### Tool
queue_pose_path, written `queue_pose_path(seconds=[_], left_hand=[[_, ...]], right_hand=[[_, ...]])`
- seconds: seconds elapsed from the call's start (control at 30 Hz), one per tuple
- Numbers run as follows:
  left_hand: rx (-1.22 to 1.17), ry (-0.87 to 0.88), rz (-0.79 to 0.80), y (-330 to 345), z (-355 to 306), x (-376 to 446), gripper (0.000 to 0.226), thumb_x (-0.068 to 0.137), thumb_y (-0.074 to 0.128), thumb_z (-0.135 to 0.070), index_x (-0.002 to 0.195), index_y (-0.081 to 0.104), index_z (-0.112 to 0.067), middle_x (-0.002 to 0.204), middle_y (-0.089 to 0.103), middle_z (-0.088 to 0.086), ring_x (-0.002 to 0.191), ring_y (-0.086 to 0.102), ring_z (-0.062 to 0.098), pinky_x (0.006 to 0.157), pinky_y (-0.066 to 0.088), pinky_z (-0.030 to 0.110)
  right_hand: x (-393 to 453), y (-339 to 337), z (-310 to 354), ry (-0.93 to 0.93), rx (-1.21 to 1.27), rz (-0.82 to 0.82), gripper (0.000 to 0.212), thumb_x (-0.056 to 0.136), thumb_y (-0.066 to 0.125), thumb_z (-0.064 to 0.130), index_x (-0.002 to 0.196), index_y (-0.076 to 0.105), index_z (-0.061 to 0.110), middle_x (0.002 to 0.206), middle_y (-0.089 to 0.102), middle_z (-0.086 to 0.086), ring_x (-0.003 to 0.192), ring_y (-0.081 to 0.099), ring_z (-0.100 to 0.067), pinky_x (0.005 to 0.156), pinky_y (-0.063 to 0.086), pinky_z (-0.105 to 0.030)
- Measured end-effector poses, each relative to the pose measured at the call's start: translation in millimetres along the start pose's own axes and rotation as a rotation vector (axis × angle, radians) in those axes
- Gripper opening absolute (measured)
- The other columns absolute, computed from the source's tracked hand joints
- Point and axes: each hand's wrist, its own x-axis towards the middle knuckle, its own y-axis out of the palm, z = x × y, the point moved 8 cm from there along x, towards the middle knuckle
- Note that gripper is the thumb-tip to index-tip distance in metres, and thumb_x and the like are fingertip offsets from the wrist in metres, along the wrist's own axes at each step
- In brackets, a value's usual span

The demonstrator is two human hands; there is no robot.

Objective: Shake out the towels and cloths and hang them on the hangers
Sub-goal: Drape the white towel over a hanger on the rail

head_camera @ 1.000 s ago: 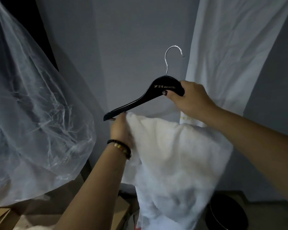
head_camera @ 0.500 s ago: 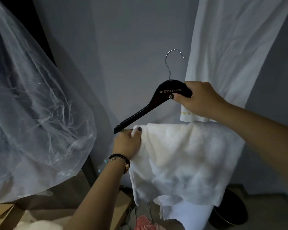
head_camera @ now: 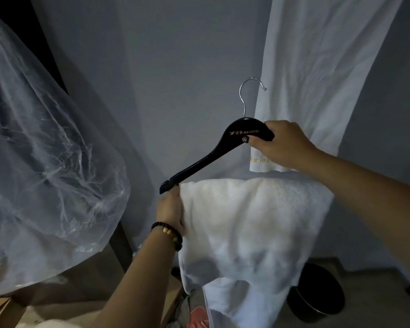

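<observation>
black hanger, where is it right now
In the head view the black hanger is held up right of centre before the grey wall, the right hand gripping its top, the white towel draped over it, the left hand at its lower end.

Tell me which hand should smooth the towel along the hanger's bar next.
Left. The left hand already touches the white towel at the hanger's low end, while the right hand grips the hanger near the hook and likely must keep supporting it.

This looks like a hotel room or its laundry corner. The black hanger (head_camera: pixel 219 152) carries a gold "HOTEL" print, and a white sheet (head_camera: pixel 317 74) hanging by the plain grey wall (head_camera: pixel 175 67) bears similar gold lettering at its hem.
</observation>
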Motion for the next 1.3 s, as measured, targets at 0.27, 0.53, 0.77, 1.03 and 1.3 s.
queue_pose_path(seconds=[0.27, 0.53, 0.77, 1.03, 1.3], left_hand=[[0.233, -0.079, 0.422, 4.5, -8.5, -5.9, 0.037, 0.086, 0.067, -0.033, 0.110, 0.067, -0.005, 0.100, 0.074, 0.014, 0.088, 0.072, 0.029, 0.072, 0.059, 0.038], [0.226, -0.032, 0.511, -40.8, 1.1, 8.1, 0.082, 0.036, 0.097, -0.041, 0.105, 0.073, -0.003, 0.112, 0.069, 0.022, 0.100, 0.068, 0.038, 0.079, 0.058, 0.045], [-0.230, -0.165, 0.224, -72.4, 78.5, 17.0, 0.051, 0.076, 0.075, -0.034, 0.119, 0.064, -0.008, 0.115, 0.068, 0.020, 0.097, 0.068, 0.036, 0.078, 0.058, 0.045], [-0.556, -0.464, 0.183, -23.5, 146.3, 23.4, 0.091, 0.072, 0.067, -0.067, 0.142, 0.041, -0.013, 0.136, 0.053, 0.012, 0.122, 0.051, 0.037, 0.101, 0.041, 0.060], [-0.314, -0.349, 0.054, -34.5, 159.9, 45.9, 0.091, 0.064, 0.065, -0.077, 0.126, 0.061, -0.011, 0.120, 0.067, 0.012, 0.107, 0.064, 0.035, 0.096, 0.049, 0.046]], right_hand=[[4.7, -6.1, -11.9, 0.060, 0.053, -0.120, 0.049, 0.085, 0.064, 0.041, 0.072, 0.057, -0.006, 0.070, 0.065, -0.020, 0.064, 0.060, -0.029, 0.057, 0.045, -0.032], [15.5, -25.3, 13.2, 0.060, 0.280, -0.191, 0.036, 0.083, 0.067, 0.038, 0.062, 0.056, 0.010, 0.060, 0.060, -0.010, 0.054, 0.058, -0.023, 0.054, 0.047, -0.033], [36.8, -25.3, 69.3, 0.091, 0.469, -0.112, 0.031, 0.085, 0.066, 0.032, 0.078, 0.066, 0.002, 0.055, 0.051, -0.007, 0.038, 0.044, -0.013, 0.039, 0.031, -0.021], [42.2, 29.5, 109.1, 0.257, 0.582, 0.073, 0.037, 0.087, 0.064, 0.041, 0.083, 0.068, 0.004, 0.057, 0.050, -0.005, 0.037, 0.037, -0.013, 0.042, 0.030, -0.019], [50.1, 33.6, 110.1, 0.315, 0.549, 0.058, 0.032, 0.091, 0.059, 0.037, 0.073, 0.061, 0.010, 0.057, 0.049, -0.002, 0.038, 0.035, -0.012, 0.041, 0.029, -0.019]])
